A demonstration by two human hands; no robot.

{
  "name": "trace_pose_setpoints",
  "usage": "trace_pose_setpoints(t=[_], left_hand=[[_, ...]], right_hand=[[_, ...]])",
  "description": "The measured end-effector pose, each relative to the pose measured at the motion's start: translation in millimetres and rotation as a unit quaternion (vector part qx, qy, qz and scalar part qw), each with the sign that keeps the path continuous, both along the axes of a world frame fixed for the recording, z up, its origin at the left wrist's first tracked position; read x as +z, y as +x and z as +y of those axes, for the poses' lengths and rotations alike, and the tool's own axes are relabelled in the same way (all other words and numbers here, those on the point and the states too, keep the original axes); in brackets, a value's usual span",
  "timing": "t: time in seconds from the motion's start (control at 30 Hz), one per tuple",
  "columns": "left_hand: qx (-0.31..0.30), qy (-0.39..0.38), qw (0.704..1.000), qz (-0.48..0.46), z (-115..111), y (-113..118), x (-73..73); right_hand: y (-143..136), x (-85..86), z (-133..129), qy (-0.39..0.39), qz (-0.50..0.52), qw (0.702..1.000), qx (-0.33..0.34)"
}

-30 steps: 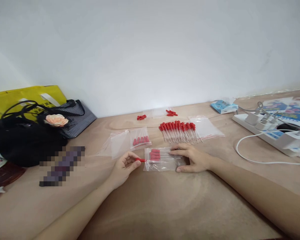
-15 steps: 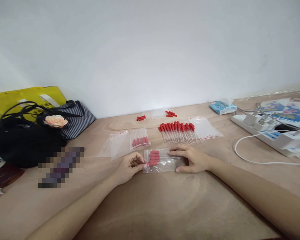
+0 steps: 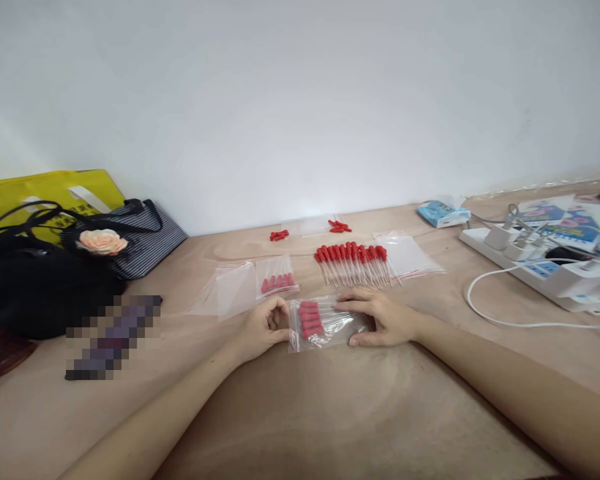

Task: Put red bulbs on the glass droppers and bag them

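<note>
A clear zip bag [image 3: 344,333] lies between my hands at the middle of the table. Inside it, several red rubber bulbs [image 3: 310,320] are lined up near the left end, with thin clear tubes running right. My left hand [image 3: 267,327] is closed at the bag's zip end, thumb and fingertips at its edge. Thumb and fingers of my right hand [image 3: 377,318] hold the bag's other end. Just beyond lies a row of red-bulbed droppers [image 3: 353,257]. Another zip bag [image 3: 277,273] with several red bulbs lies past my left hand.
Flat zip bags [image 3: 236,287] lie at the left, more plastic bags [image 3: 413,257] at the right. Loose red bulbs [image 3: 280,235] rest near the wall. A power strip [image 3: 535,267] with cables and a blue tissue pack [image 3: 443,213] stand right; a black bag [image 3: 45,287] sits left.
My left fingers have shifted slightly at the bag's zip end. The red bulbs in the bag now show in a neater, fuller row. My right hand has hardly moved.
</note>
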State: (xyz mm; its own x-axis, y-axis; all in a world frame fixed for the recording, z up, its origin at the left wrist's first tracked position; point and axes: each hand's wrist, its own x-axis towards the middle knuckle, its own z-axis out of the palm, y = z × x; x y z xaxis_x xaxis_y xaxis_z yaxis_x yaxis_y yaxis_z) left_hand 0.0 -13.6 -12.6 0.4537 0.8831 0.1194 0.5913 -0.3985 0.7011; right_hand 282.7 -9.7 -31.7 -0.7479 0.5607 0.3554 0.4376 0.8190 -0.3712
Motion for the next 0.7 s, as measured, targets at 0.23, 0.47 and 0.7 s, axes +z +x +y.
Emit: trace_pose_setpoints(t=[0.23, 0.47, 0.7], left_hand=[[-0.136, 0.106, 0.983, 0.071, 13.1, -7.6, 8.7], [-0.13, -0.017, 0.991, 0.006, 6.7, -1.1, 19.9], [-0.028, -0.098, 0.99, 0.096, 26.5, 36.4, 22.0]], right_hand=[[-0.3, 1.0, -0.3, -0.006, -0.009, 1.0, 0.002], [-1.8, 3.9, -1.6, -0.005, -0.022, 1.0, 0.01], [-1.7, 4.1, -1.7, -0.01, -0.013, 1.0, 0.016]])
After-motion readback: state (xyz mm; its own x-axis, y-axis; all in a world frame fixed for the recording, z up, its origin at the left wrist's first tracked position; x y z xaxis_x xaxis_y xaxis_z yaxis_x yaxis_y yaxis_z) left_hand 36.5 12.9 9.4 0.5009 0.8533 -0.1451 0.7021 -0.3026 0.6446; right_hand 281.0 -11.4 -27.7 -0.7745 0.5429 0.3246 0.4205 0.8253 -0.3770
